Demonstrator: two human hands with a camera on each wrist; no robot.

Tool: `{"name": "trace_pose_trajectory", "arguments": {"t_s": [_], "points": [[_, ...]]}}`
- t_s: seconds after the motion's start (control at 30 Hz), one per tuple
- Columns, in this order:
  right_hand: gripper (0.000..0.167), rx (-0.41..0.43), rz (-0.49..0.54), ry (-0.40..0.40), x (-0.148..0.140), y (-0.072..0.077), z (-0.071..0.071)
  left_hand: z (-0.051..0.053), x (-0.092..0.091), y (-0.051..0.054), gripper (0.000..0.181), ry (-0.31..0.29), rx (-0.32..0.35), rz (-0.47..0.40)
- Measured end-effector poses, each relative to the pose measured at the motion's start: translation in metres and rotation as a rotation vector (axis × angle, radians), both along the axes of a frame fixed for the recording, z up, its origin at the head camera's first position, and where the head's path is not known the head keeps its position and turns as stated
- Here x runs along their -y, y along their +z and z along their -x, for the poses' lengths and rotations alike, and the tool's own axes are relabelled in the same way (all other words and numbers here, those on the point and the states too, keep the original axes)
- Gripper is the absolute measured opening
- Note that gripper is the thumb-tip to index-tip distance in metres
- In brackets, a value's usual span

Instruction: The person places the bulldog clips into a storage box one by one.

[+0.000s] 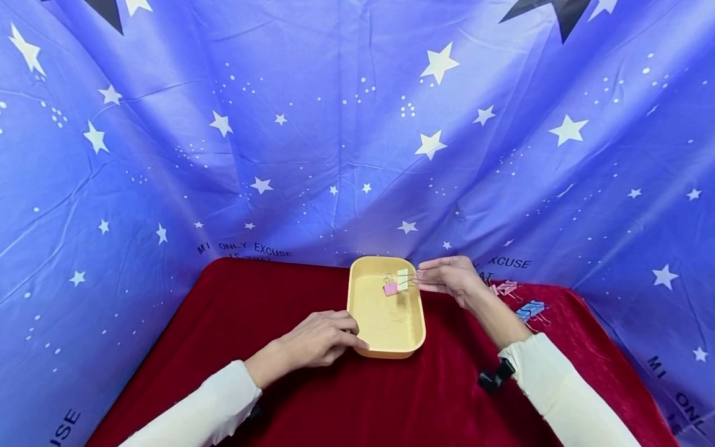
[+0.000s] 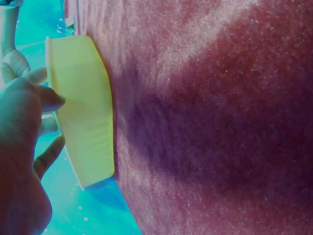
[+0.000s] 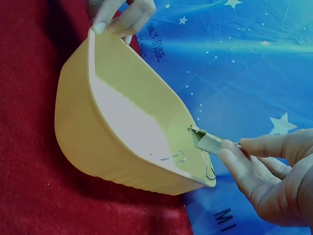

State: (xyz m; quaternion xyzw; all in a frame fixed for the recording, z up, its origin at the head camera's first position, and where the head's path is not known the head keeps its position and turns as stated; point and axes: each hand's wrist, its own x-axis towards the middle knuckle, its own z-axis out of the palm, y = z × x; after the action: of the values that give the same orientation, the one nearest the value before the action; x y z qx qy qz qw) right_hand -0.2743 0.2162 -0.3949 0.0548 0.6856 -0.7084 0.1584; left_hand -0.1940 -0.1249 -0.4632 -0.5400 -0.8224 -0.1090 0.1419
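Observation:
A yellow rectangular tray (image 1: 385, 332) lies on the red cloth. My left hand (image 1: 321, 338) grips its near left corner, with fingers at the rim, also seen in the left wrist view. Over the far right part of the tray, my right hand (image 1: 455, 280) pinches a pale binder clip (image 1: 402, 279) by its wire handles. In the right wrist view this binder clip (image 3: 209, 144) is just above the tray rim. A pink binder clip (image 1: 390, 288) lies inside the tray, close to the pale one.
Right of the tray, beyond my right forearm, lie pink binder clips (image 1: 507, 288) and blue binder clips (image 1: 530, 310). The red cloth (image 1: 268, 285) covers the table. A blue star-patterned curtain (image 1: 335, 124) stands behind and on both sides.

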Motion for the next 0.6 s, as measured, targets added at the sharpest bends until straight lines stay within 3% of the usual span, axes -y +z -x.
{"name": "trace_pose_trajectory", "arguments": {"t_s": [0.17,0.6], "points": [[0.052,-0.006,-0.024,-0.006,0.008,-0.002,0.000,0.000,0.000,0.000,0.044,0.001,-0.001,-0.001],[0.042,-0.064,-0.103,0.013,0.026,-0.008,-0.003,-0.001,0.000,0.001,0.045,0.007,-0.010,0.003]]}}
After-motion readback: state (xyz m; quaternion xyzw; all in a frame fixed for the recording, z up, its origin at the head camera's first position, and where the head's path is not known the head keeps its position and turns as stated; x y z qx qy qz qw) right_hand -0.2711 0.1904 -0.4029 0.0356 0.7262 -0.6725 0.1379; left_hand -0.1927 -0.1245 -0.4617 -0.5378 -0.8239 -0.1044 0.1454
